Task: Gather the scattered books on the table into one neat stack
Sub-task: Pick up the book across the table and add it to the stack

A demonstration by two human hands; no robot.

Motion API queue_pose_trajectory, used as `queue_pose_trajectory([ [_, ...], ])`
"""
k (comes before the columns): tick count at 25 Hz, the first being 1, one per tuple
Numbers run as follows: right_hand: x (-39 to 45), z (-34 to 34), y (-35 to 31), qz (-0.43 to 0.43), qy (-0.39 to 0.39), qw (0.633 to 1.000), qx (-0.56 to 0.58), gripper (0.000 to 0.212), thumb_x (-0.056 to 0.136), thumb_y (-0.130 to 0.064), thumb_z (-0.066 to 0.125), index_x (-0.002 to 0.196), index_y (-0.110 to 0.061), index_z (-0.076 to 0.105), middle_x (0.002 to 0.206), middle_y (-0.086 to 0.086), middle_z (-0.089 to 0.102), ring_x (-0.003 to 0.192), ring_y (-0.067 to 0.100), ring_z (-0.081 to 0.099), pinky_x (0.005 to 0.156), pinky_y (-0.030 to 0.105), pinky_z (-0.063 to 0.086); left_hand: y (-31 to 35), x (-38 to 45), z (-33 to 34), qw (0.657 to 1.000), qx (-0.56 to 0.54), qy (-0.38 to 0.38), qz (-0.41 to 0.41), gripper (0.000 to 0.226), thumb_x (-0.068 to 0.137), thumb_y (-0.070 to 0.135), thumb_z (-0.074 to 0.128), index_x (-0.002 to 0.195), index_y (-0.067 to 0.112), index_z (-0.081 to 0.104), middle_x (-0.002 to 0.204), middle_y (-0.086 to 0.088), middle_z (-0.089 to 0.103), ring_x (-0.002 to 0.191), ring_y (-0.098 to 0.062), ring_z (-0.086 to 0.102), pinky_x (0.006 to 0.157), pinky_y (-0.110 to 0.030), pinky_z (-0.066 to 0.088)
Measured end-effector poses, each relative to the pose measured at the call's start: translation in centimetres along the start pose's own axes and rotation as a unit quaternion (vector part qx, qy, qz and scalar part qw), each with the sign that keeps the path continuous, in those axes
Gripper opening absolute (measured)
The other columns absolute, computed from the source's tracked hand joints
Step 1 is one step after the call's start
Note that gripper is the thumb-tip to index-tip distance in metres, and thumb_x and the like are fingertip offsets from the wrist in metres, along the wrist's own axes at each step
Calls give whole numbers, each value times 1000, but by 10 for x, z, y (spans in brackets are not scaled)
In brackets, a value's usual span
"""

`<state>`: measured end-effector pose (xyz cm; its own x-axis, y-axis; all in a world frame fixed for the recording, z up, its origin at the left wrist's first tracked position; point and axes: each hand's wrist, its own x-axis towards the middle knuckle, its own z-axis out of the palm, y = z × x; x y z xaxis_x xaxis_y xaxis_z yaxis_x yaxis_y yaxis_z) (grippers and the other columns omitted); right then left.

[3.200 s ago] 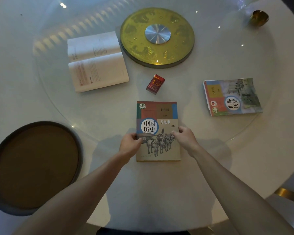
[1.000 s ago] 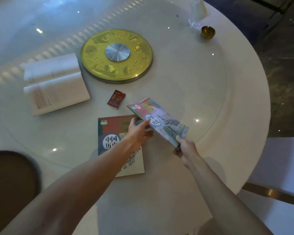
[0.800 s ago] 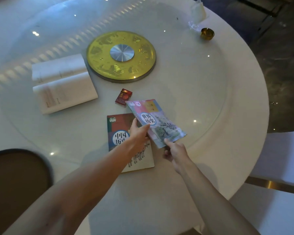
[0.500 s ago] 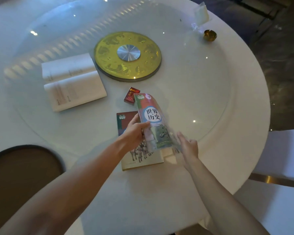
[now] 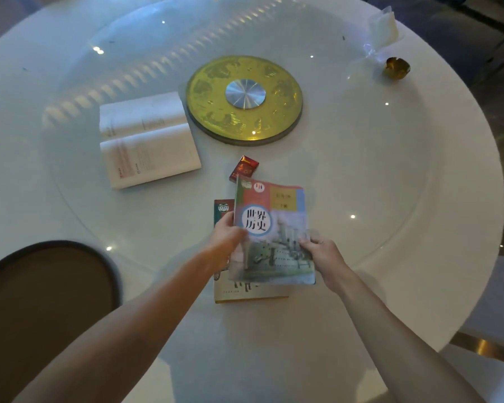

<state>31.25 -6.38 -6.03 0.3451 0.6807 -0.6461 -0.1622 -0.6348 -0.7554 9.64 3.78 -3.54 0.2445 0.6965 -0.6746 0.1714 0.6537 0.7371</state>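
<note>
1. I hold the blue-and-pink paperback (image 5: 271, 231) by both side edges: my left hand (image 5: 226, 237) grips its left edge, my right hand (image 5: 322, 253) its right edge near the lower corner.
2. It sits just over the red-and-cream book (image 5: 245, 292), which lies flat on the near middle of the table (image 5: 405, 170). I cannot tell whether the two covers already touch.
3. To do this well, I should square the spine side first. The top book sits a little far and right of the one below, so I judge it needs drawing nearer and left until the edges line up, then lowering flat before I let go.
4. Both are thin, glossy softcovers; they will likely slide on each other, so a light press should settle them.
5. The open book (image 5: 147, 141) lies far left, pages up, matte and pale; it needs closing before it joins.
6. The table's glass top is slick and reflective. A small red box (image 5: 244, 169) sits just beyond the stack, beside an embossed brass-coloured disc (image 5: 244, 100).
</note>
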Motion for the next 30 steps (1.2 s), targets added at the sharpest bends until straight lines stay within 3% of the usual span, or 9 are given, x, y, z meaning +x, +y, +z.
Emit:
queue_pose_trajectory([
  [2,-1,12,1,-2,-7,995,-95,27,101,-23,63,99,0,77,100,19,80,96,38,76,87,56,61,-21,4,-1,996,59,60,1,41,88,-4,60,119,23,60,118,-8,72,103,-25,70,84,-46,61],
  [6,-3,25,7,-27,-2,977,-210,12,94,-18,65,105,-13,66,99,6,74,86,25,75,79,49,63,-55,1,-13,983,140,119,-5,33,91,6,62,121,17,59,111,-7,70,96,-24,70,66,-35,59],
  [9,-4,29,14,-29,6,953,-302,14,91,-26,63,104,-20,60,93,-2,71,80,20,73,72,43,61,-67,-3,-21,972,180,152,-7,29,90,10,64,116,19,56,107,-4,68,96,-23,69,78,-43,61],
  [13,-1,37,17,-43,34,922,-383,16,95,-27,57,96,-12,62,87,2,70,78,22,68,68,37,52,-69,-6,-23,953,223,203,37,29,91,14,65,119,15,60,102,-3,72,91,-21,70,72,-38,61],
  [20,8,47,13,-36,57,914,-399,23,93,-24,54,80,-8,65,78,7,69,74,29,66,59,33,42,-65,-1,-33,940,267,206,51,31,86,11,63,113,17,75,97,-8,75,84,-24,71,59,-29,56],
  [25,10,52,13,-58,48,900,-429,29,94,-19,51,66,-11,53,66,7,59,65,29,56,55,34,37,-62,1,-36,940,292,165,56,28,87,7,62,110,14,75,96,-4,77,77,-16,70,52,-20,48],
  [30,16,47,15,-70,27,897,-435,25,92,-19,52,70,-9,58,70,8,64,67,29,62,57,35,44,-63,-1,-35,954,244,168,35,29,88,8,61,112,18,73,98,-2,78,82,-14,72,59,-30,59],
])
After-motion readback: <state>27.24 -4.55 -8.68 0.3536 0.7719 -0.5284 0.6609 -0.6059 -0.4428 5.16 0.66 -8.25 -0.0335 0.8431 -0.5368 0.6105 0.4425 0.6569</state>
